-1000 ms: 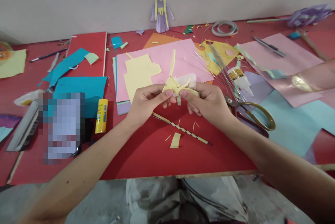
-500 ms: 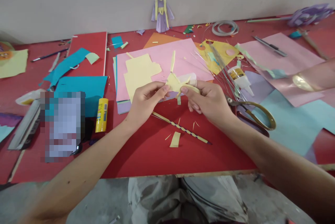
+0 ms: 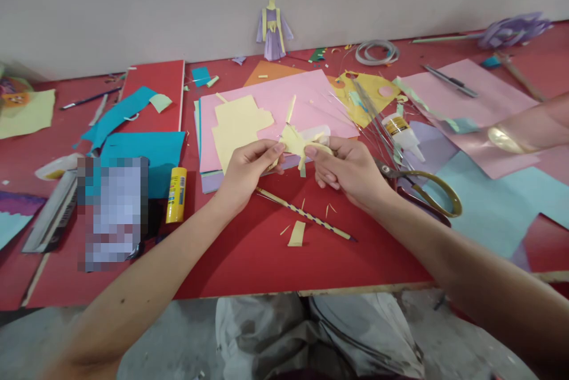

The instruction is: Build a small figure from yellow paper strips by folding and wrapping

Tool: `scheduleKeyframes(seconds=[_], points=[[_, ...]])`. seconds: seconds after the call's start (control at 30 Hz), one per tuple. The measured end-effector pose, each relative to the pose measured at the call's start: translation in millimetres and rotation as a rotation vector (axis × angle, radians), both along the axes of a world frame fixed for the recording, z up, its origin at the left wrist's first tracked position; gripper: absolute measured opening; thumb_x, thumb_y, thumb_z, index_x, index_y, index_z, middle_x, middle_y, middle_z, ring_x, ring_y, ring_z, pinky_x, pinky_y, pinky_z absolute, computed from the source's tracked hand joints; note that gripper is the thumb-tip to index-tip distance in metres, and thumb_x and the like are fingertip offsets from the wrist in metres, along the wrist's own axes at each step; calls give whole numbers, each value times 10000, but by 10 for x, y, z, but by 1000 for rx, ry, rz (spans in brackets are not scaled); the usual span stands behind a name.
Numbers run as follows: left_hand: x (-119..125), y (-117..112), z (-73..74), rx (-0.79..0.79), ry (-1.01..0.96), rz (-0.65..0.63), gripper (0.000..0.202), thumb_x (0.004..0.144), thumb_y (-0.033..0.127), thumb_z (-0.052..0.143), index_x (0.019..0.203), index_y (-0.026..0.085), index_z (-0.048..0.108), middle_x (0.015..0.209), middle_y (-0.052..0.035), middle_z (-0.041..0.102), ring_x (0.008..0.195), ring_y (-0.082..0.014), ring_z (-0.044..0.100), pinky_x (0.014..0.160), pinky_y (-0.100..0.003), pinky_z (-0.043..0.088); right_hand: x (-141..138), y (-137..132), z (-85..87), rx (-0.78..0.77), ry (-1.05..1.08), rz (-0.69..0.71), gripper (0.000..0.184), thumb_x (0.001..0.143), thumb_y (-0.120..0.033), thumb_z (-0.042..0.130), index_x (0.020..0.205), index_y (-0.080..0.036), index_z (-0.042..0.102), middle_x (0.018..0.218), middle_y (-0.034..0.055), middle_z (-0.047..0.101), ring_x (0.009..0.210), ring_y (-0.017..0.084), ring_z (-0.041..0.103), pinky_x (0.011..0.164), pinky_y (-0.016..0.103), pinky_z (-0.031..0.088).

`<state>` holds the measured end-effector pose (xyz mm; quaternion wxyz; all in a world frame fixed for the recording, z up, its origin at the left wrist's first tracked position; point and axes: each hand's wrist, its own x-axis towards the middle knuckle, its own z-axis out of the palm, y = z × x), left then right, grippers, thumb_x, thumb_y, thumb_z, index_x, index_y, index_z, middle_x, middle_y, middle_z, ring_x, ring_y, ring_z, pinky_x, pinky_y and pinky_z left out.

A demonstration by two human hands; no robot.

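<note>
Between my two hands, above the red table, is a cut piece of pale yellow paper [image 3: 293,139] with several narrow arms; one points up and away. My left hand [image 3: 255,169] pinches its left side between thumb and fingers. On the other side, my right hand [image 3: 349,169] grips it with the thumb on top and the fingers curled beneath. Below the hands lies a patterned pencil [image 3: 306,214], slanting down to the right. Near it is a small yellow paper scrap [image 3: 297,234]. Behind the held piece, a yellow sheet [image 3: 240,125] rests on pink paper [image 3: 306,86].
Scissors [image 3: 438,190] and a white glue bottle [image 3: 403,136] lie right of my right hand. A yellow glue stick [image 3: 176,195] stands left. A paper dress figure [image 3: 273,30] leans on the wall. Another person's forearm [image 3: 528,125] reaches in from the right. The table's front edge [image 3: 320,293] is near me.
The yellow paper piece has turned slightly in my fingers, and its right-hand arms sit differently. Both hands keep their hold. The whole view has shifted a little.
</note>
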<state>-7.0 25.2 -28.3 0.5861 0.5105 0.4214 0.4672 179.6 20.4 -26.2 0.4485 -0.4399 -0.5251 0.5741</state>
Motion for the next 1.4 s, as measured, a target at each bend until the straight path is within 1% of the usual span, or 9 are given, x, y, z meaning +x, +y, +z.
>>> scheduleKeyframes(seconds=[0.13,0.33,0.57,0.7,0.83,0.97,1.07,1.3,1.4], points=[[12,4,-6,-60,-58,-13,215,798,379,690,746,174,657,685,14,541,597,-82,519,615,-219,506,-12,-1,7,-39,72,62,274,780,-411,721,739,-165,607,392,-118,378,322,35,315,420,220,429],[37,-44,25,94,143,-15,251,845,410,626,807,165,668,743,-17,611,681,-108,569,709,-239,508,-46,-35,30,-64,205,221,236,800,-355,712,712,-173,590,386,-128,357,313,28,277,403,211,404],[31,-39,9,105,101,-35,276,866,409,605,719,177,631,667,10,566,654,-95,534,680,-217,461,-36,-42,28,-32,246,230,195,811,-316,703,730,-180,589,404,-127,382,325,27,288,405,206,407],[18,-51,50,128,155,-72,299,885,414,574,705,180,626,662,-1,562,663,-112,537,689,-237,465,-28,-44,35,-27,249,257,195,799,-316,714,732,-184,587,410,-129,382,330,27,290,410,205,408],[19,-56,68,133,218,-41,271,867,413,590,764,175,668,712,-5,606,688,-116,562,710,-242,481,-34,-43,26,-32,221,225,207,797,-322,714,726,-180,581,411,-128,383,330,27,299,411,206,407],[27,-32,10,59,91,-7,230,809,395,667,905,188,688,854,-9,678,741,-114,624,748,-249,518,-37,-36,13,-31,197,221,189,800,-319,709,747,-177,595,412,-128,385,332,27,296,412,204,406],[36,-24,-28,29,-14,34,215,776,352,712,908,187,676,901,-8,681,783,-112,645,777,-248,533,-34,-34,13,-24,189,231,187,809,-302,700,723,-175,593,410,-126,390,331,26,296,414,200,412],[24,-29,-19,-51,-103,-11,155,788,321,713,852,182,692,783,0,657,710,-90,605,722,-220,511,-7,-23,22,-19,179,281,181,804,-274,702,705,-168,594,420,-121,416,332,24,322,421,194,438],[16,-23,-24,-53,-109,-32,169,789,341,713,850,183,703,798,-12,671,720,-101,609,729,-234,508,2,-19,7,-12,164,299,181,799,-302,703,725,-168,606,433,-119,426,336,26,336,426,199,450]])
